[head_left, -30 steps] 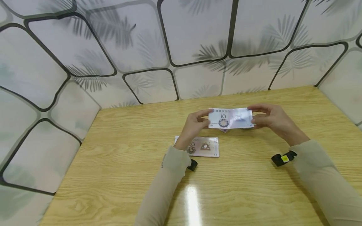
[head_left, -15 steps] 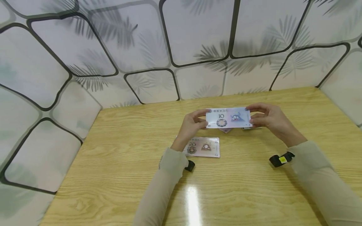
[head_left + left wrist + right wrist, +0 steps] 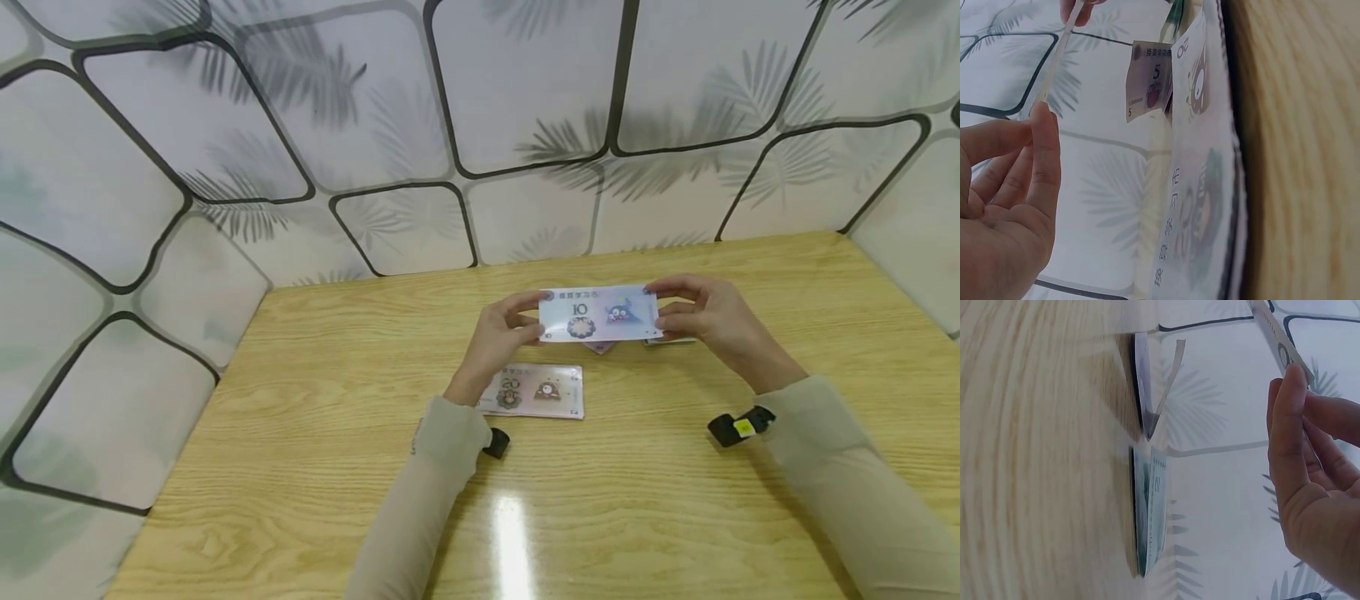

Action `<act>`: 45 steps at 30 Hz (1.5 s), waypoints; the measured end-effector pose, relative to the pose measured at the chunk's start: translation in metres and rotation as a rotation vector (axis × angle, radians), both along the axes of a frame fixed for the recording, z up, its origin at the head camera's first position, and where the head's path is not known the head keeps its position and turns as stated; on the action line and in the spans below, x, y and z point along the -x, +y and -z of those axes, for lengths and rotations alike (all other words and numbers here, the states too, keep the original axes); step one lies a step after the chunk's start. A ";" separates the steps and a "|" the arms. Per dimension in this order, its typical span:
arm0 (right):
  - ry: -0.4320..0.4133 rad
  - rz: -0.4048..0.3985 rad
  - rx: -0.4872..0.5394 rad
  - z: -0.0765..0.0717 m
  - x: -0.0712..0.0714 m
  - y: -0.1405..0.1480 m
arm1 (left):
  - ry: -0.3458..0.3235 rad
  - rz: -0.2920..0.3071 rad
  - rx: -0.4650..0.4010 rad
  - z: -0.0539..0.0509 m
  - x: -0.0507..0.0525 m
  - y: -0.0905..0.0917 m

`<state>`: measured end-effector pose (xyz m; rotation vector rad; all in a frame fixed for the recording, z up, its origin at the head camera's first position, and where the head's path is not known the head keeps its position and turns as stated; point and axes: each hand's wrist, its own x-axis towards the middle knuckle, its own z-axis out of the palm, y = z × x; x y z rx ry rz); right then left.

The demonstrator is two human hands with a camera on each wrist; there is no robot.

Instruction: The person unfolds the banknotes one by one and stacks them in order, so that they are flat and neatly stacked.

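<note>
10 note [image 3: 598, 313]: right of frame centre, raised off surface [image 3: 645, 492], long axis left–right | left hand [image 3: 493, 335] pinches left end, right hand [image 3: 711, 321] right end, equally near | 20-note stack [image 3: 540, 392] lower, partly behind left wrist | 5 note [image 3: 1147, 81], green note [image 3: 1157, 509] partly masked, head view

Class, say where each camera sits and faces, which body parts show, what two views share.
Head: on the head, facing forward and down at the table; left hand, right hand, sleeves.
Left wrist: on that wrist, facing the wall past the 20 note; both hands.
Right wrist: on that wrist, facing the wall past the greenish note; right hand.
Head and left wrist share the 10 note.
</note>
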<state>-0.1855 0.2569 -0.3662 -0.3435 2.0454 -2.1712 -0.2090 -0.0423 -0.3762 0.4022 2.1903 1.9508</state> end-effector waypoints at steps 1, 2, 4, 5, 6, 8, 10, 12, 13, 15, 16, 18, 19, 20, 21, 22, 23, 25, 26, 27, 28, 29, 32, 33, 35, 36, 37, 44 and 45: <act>0.001 0.000 0.002 0.000 0.000 -0.001 | -0.001 -0.002 0.002 0.000 0.000 -0.001; 0.001 0.001 0.001 -0.001 -0.001 -0.001 | -0.001 -0.004 0.003 -0.001 -0.001 -0.001; -0.001 0.002 0.003 -0.001 -0.001 -0.002 | -0.001 -0.004 0.006 -0.002 -0.002 -0.003; -0.001 0.002 0.001 -0.001 -0.001 -0.003 | 0.000 -0.003 0.006 -0.002 -0.002 -0.004; -0.002 0.003 -0.002 -0.001 -0.001 -0.004 | 0.000 -0.004 0.007 -0.002 -0.003 -0.005; -0.004 0.000 -0.007 0.000 -0.001 -0.005 | 0.002 -0.004 0.004 -0.002 -0.003 -0.007; -0.005 0.000 -0.022 -0.001 -0.001 -0.007 | 0.002 -0.005 0.003 -0.002 -0.004 -0.008; -0.004 0.003 -0.051 -0.001 -0.002 -0.008 | 0.003 -0.004 0.000 -0.002 -0.004 -0.010; -0.004 0.005 -0.066 -0.002 -0.002 -0.008 | 0.005 -0.002 -0.003 -0.002 -0.004 -0.010; -0.008 0.009 -0.086 -0.003 -0.003 -0.010 | 0.008 0.003 -0.003 -0.003 -0.004 -0.012; -0.011 0.011 -0.095 -0.003 -0.004 -0.010 | 0.010 0.006 -0.004 -0.003 -0.005 -0.013; -0.013 0.010 -0.101 -0.003 -0.005 -0.012 | 0.017 0.009 0.000 -0.003 -0.005 -0.014; -0.016 0.010 -0.097 -0.003 -0.005 -0.013 | 0.019 0.010 0.002 -0.004 -0.006 -0.015; -0.019 0.010 -0.093 -0.003 -0.005 -0.014 | 0.022 0.010 0.003 -0.004 -0.006 -0.016; -0.020 0.010 -0.089 -0.003 -0.005 -0.014 | 0.022 0.011 0.002 -0.004 -0.007 -0.017; -0.019 0.010 -0.085 -0.003 -0.005 -0.015 | 0.025 0.009 0.004 -0.004 -0.007 -0.018; -0.017 0.009 -0.078 -0.003 -0.006 -0.016 | 0.027 0.007 0.007 -0.004 -0.007 -0.019; -0.015 0.005 -0.064 -0.002 -0.006 -0.017 | 0.026 0.004 0.009 -0.004 -0.008 -0.020; -0.014 0.001 -0.054 -0.002 -0.006 -0.018 | 0.024 0.002 0.011 -0.004 -0.009 -0.021; -0.011 -0.003 -0.046 -0.001 -0.006 -0.019 | 0.022 -0.001 0.015 -0.004 -0.009 -0.022; -0.009 -0.005 -0.044 -0.001 -0.006 -0.019 | 0.019 -0.003 0.019 -0.004 -0.009 -0.023; -0.007 -0.006 -0.047 -0.001 -0.006 -0.020 | 0.016 -0.005 0.023 -0.004 -0.010 -0.024; -0.001 -0.009 -0.074 0.000 -0.006 -0.022 | 0.007 -0.012 0.029 -0.004 -0.011 -0.026; 0.001 -0.009 -0.085 0.000 -0.007 -0.022 | 0.006 -0.015 0.029 -0.004 -0.011 -0.027; 0.010 -0.011 -0.108 0.000 -0.008 -0.023 | 0.009 -0.015 0.029 -0.004 -0.011 -0.028; 0.016 -0.016 -0.116 0.001 -0.008 -0.024 | 0.011 -0.015 0.029 -0.004 -0.011 -0.029; 0.019 -0.019 -0.116 0.001 -0.008 -0.025 | 0.012 -0.015 0.028 -0.004 -0.011 -0.029; 0.028 -0.047 -0.118 0.000 -0.009 -0.029 | 0.023 -0.016 0.044 -0.002 -0.013 -0.035; 0.030 -0.049 -0.128 0.000 -0.009 -0.029 | 0.022 -0.018 0.046 -0.002 -0.013 -0.035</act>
